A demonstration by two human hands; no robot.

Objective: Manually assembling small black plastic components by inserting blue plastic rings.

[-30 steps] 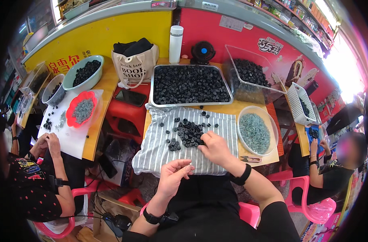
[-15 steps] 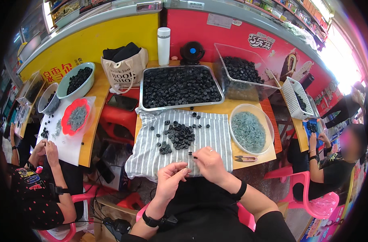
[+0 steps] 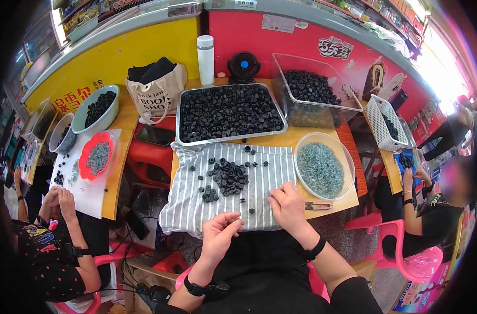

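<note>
A loose heap of small round black caps [image 3: 229, 177] lies on a grey-and-white striped cloth [image 3: 183, 209], with a few strays around it. At the cloth's front edge my left hand [image 3: 221, 234] is closed, thumb against curled fingers; whatever is between them is too small to make out. My right hand [image 3: 289, 205] is over the cloth's right side, fingers drawn together, their tips partly hidden. A single black cap [image 3: 251, 211] rests on the cloth between my hands. Just beyond my right hand stands a round clear tub [image 3: 349, 180] full of small translucent bluish pieces [image 3: 320, 165].
Behind the cloth sits a metal tray [image 3: 225, 140] full of black caps, beside a clear bin [image 3: 327, 118]. Thread snips [image 3: 318, 206] lie near the tub. A white bottle [image 3: 206, 60], fan [image 3: 243, 67] and tote bag [image 3: 157, 94] stand behind. People work at both sides.
My right hand has moved right, away from my left hand and closer to the tub. A black cap by its fingers now lies on the cloth. The view has shifted slightly.
</note>
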